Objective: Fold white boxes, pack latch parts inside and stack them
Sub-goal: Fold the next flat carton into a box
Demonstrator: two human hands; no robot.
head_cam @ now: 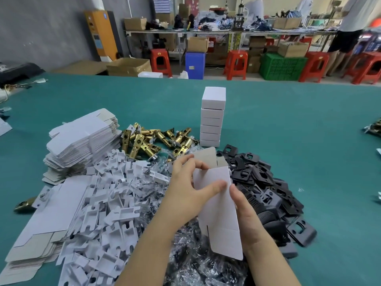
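Box blank (218, 205) is being opened up near-centre, held just above the heap of parts. Left hand (185, 188) is pinching its upper left edge, thumb across the white face, fingers behind by the grey top flap; right hand (245, 213) is grasping the right edge w/ thumb on front. Both grips are clamped on the box, neither released. To do it well: squeeze opposite edges so the sleeve pops square, then tuck the bottom flaps before loading. Brass latches (156, 139) are lying far-left, black plates (266, 182) right, white inserts (107, 195) left, finished stack (212, 118) standing beyond on the green tabletop (299, 120).
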